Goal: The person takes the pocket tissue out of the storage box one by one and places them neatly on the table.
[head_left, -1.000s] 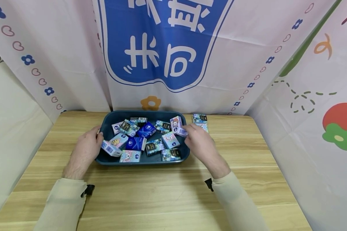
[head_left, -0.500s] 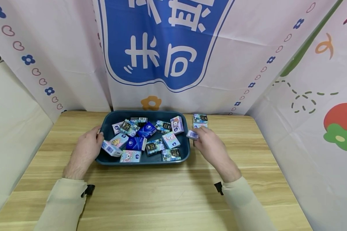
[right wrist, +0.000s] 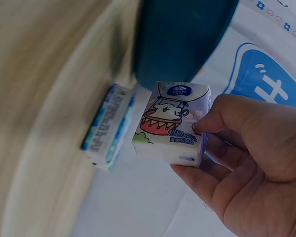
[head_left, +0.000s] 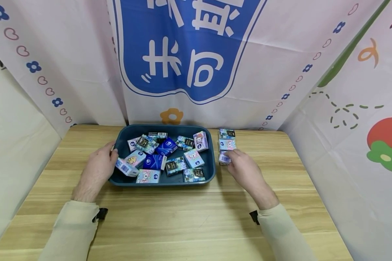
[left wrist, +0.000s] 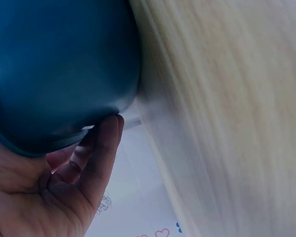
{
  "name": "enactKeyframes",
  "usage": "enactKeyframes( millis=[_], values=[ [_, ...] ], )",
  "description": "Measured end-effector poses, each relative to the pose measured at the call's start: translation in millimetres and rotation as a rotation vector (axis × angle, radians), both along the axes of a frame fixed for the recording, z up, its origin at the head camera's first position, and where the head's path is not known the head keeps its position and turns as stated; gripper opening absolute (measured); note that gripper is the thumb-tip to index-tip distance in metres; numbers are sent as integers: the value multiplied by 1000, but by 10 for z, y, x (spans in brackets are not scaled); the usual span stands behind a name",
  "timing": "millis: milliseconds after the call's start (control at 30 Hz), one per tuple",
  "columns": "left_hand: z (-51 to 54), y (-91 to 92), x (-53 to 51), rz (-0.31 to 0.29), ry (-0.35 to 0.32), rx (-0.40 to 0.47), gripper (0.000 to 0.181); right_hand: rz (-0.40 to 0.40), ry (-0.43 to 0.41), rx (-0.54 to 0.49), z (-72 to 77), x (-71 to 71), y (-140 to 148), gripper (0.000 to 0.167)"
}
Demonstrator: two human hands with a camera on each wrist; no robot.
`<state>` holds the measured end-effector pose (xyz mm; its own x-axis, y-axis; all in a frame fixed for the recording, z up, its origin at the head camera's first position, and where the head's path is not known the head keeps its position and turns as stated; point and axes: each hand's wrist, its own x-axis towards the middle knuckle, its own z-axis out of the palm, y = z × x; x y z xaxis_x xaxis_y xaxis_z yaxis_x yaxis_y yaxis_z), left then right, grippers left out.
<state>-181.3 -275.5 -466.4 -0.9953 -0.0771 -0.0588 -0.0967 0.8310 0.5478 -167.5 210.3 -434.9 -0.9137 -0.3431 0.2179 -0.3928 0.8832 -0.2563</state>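
On the table a dark teal plastic bin (head_left: 164,184) holds several small tissue packs, some deep blue (head_left: 154,162), others with dark floral or pastel cartoon prints. At the bin's left end my left hand (head_left: 96,168) grips the rim; in the left wrist view its fingers curl at the edge of the bin (left wrist: 64,74). Right of the bin, my right hand (head_left: 248,174) pinches a pale purple tissue pack (right wrist: 170,123) printed with a cartoon animal. That pack is just in front of a light-blue cartoon pack (head_left: 227,145), with a dark floral pack (head_left: 227,133) behind it.
The wooden table (head_left: 183,221) stretches in front of the bin and to both sides. A printed white cloth (head_left: 248,83) with a blue emblem hangs behind the table's back edge, and more cloth walls stand left and right.
My right hand has carried the purple tissue pack from over the bin's right end to the right and nearer me, beside the light-blue pack. My left hand has stayed on the rim.
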Motion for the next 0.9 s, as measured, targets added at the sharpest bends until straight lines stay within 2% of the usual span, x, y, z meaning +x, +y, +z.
enactKeyframes(
  millis=[300,567,900],
  values=[
    [1,1,-2,-6,9,5,60,7,-56,34,-147,21,100,37],
    [4,-7,-10,-1,-14,8,61,18,-90,61,-215,39,154,35],
    [20,1,-8,9,-34,5,61,42,-128,70,-253,46,180,40]
  ],
)
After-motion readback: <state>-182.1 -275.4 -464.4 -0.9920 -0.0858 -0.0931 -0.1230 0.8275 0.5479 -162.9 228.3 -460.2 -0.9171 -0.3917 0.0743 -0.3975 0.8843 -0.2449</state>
